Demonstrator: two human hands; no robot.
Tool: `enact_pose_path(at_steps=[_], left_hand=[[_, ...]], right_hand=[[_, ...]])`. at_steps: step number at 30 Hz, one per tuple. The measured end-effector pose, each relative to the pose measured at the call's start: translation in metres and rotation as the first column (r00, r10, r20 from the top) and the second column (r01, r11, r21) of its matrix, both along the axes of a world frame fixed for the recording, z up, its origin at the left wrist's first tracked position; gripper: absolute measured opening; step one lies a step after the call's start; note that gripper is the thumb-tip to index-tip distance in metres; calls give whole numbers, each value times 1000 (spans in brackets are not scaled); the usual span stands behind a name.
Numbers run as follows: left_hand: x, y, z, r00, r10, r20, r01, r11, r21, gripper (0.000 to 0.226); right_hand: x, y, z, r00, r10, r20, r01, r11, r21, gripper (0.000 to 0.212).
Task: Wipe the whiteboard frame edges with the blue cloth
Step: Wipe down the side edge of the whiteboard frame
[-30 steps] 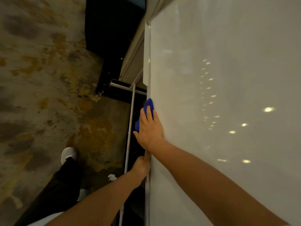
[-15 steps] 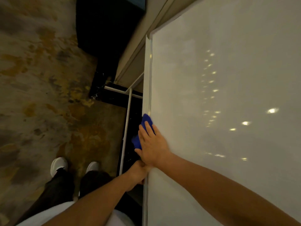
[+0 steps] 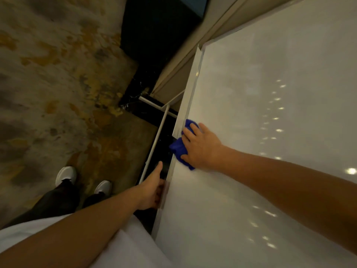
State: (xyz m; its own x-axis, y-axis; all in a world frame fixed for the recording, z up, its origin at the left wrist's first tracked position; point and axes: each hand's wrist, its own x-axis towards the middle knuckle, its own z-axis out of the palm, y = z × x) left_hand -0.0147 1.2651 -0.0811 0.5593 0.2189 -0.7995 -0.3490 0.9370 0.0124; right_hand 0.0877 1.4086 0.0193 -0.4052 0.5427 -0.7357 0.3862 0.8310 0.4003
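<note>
The whiteboard [image 3: 260, 113] fills the right side, seen steeply from above, with its pale frame edge [image 3: 190, 89] running down its left side. My right hand [image 3: 201, 147] lies flat on the blue cloth [image 3: 178, 147] and presses it against that edge; the cloth pokes out above and below my fingers. My left hand [image 3: 152, 188] grips the same frame edge lower down, thumb pointing up, fingers wrapped behind the edge and partly hidden.
A white stand tube [image 3: 154, 142] runs down beside the frame to a crossbar [image 3: 152, 103]. Below lie mottled brown carpet [image 3: 58, 84], a dark floor strip [image 3: 154, 45], and my white shoes [image 3: 66, 175]. A beige wall base [image 3: 193, 55] sits behind the board.
The view has swung so the board's edge now slants. My right hand with the cloth has slid down the frame edge toward my left hand, which keeps its grip.
</note>
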Motion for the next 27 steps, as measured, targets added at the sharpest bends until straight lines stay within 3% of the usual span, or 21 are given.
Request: enact_pose_path(at_steps=[4,10,16,20,25,27], left_hand=[[-1,14,6,1000,13,-23,-13,1000,-2,90],[8,37,-4,999,-32,-41,31,999,-3,97],[3,78,-24,996,-86,12,86,995,-40,98],[-15,131,-30,999,-46,6,46,998,-32,99],[-30,227,-29,996,78,37,-81,994,75,81],[-28,250,-18,987,119,108,-128,988,85,74]], right_hand=[[-12,61,-16,994,-99,-43,102,991,82,77],[-18,121,-36,979,-122,-166,127,992,22,89],[-28,165,-35,962,-205,-182,235,958,165,140],[-36,196,-26,939,-255,-229,309,920,242,130],[-26,177,-29,808,-426,-407,482,875,41,103],[-37,135,-45,678,-526,-513,577,814,-70,86]])
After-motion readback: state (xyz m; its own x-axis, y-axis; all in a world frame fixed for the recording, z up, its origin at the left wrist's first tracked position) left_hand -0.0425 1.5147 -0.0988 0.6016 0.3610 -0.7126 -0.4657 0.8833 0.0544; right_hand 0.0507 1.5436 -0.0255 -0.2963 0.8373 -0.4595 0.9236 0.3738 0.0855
